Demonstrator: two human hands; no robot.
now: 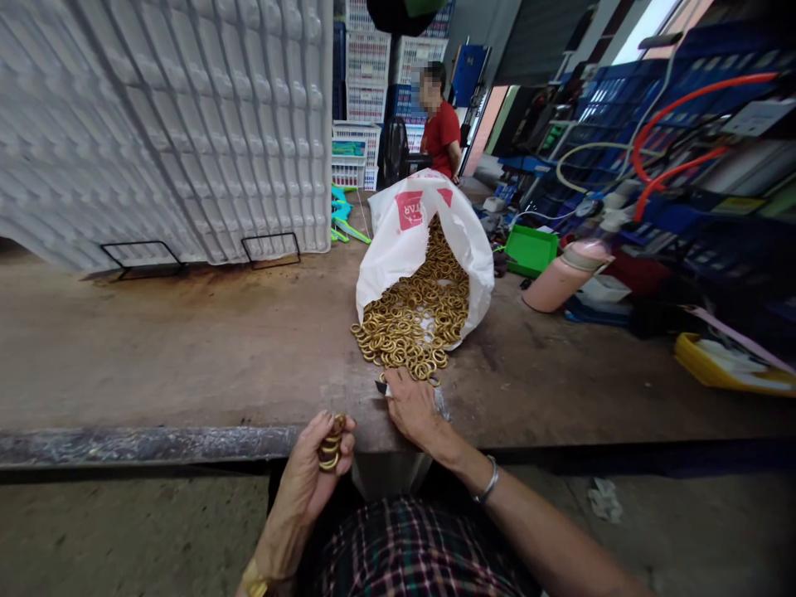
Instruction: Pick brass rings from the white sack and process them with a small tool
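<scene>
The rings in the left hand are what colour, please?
Golden: the rings in the left hand show best in the head view.

Passage left of the white sack

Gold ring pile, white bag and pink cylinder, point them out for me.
Gold ring pile point(404, 311), head view, its middle.
White bag point(393, 255), head view, wall beside opening.
Pink cylinder point(558, 280), head view, its body.

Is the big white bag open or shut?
Open: the mouth of the white bag gapes toward the near edge of the table, showing gold rings inside, with some spilled out in front.
</scene>
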